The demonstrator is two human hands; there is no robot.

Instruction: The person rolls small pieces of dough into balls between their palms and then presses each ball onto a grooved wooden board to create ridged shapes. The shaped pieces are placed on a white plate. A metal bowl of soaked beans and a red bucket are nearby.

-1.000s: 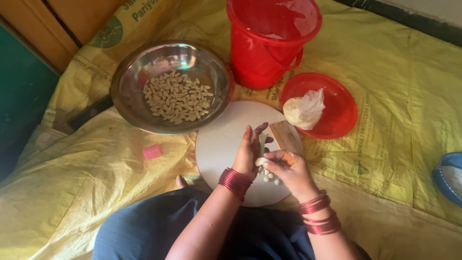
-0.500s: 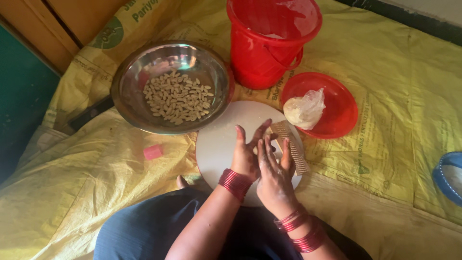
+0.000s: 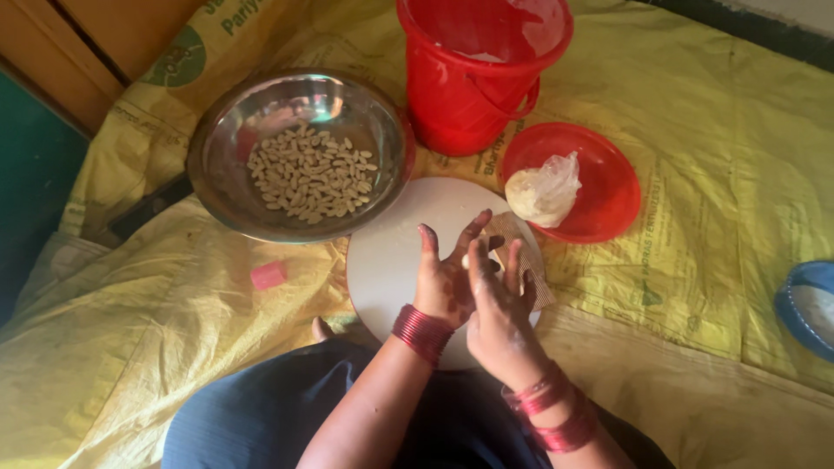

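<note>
- Both hands meet over the round white board [image 3: 391,252]: the left hand [image 3: 445,282] lies flat with fingers spread, the right hand [image 3: 499,308] pressed across its palm.
- The step looks like rolling a small dough piece [image 3: 466,260] between the palms; it is mostly hidden, so neither hand's grip can be told.
- Beyond the hands to the left, a steel bowl [image 3: 226,187] holds finished pieces [image 3: 311,174]; beyond to the right, bagged dough [image 3: 542,189] lies in a red dish [image 3: 608,187].
- The next move likely calls for light, even pressure.
</note>
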